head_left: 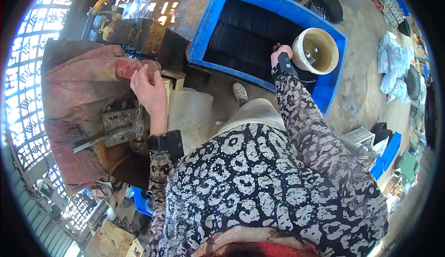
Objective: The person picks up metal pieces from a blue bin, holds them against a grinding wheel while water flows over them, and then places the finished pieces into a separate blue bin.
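My right hand [281, 53] reaches into a blue bin [197, 39], its fingers curled at the edge of the rows of thin black discs [245, 37]. What those fingers hold, if anything, is hidden. Close beside this hand is a cream bucket [296, 53] with murky liquid in it. On the left, my left hand [152, 92] is raised with fingers extended and partly bent, near a red stained cloth [88, 74] draped over a machine. I see nothing held in it. Below it, a hammer-like tool [106, 138] lies against a wet metal block [121, 118].
A pale sack [191, 113] lies between the machine and my legs. Behind the cloth is a patterned lattice window [28, 67]. Light-blue bags [394, 65] stand on the floor at the right, with a smaller blue crate [387, 157] nearer.
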`<action>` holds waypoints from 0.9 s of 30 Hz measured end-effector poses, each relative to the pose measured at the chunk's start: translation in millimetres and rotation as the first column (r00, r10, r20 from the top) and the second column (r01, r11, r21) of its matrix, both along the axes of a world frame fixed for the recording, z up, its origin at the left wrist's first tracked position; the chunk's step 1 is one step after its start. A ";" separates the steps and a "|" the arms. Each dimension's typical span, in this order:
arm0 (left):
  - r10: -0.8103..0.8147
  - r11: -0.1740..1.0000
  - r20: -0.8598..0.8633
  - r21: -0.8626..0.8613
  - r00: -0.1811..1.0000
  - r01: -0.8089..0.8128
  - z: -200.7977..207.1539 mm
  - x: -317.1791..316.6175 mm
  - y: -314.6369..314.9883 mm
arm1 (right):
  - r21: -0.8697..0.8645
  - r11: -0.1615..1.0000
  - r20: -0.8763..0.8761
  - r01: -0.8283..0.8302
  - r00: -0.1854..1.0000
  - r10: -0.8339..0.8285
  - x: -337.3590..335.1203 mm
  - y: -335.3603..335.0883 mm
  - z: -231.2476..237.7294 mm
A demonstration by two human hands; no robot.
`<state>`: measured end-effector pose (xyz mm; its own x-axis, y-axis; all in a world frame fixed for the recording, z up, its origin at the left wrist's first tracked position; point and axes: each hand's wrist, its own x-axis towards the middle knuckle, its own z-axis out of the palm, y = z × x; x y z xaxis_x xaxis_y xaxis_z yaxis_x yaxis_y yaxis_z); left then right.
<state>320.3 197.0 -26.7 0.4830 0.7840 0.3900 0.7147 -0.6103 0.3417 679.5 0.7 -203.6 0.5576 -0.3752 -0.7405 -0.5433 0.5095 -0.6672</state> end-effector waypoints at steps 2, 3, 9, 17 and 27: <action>-0.017 1.000 -0.009 0.006 1.000 0.017 0.7 0.1 0.9 | -0.010 1.000 -0.040 -0.024 0.999 0.024 4.8 -2.2 -7.0; -0.016 1.000 -0.015 0.019 1.000 0.016 1.0 0.3 1.0 | -0.018 0.998 -0.048 -0.052 0.998 0.051 8.8 -2.2 -9.4; -0.022 1.000 -0.014 0.021 1.000 0.022 0.3 -0.1 1.5 | -0.069 0.998 -0.063 0.004 0.998 -0.009 11.4 10.6 -3.2; -0.043 0.998 -0.031 0.050 0.999 0.045 -2.9 -3.0 4.2 | 0.276 0.794 0.184 -0.541 0.841 0.509 -32.3 -49.5 51.5; -0.055 0.998 -0.059 -0.024 0.997 0.054 -4.0 -3.0 5.4 | 0.372 0.786 0.194 -0.493 0.870 0.454 -1.7 -159.0 112.4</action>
<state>317.3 202.4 -30.7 0.5470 0.7639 0.3424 0.7000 -0.6417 0.3135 677.8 -158.3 -91.2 0.6581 0.2683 -0.7035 -0.7346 0.4335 -0.5219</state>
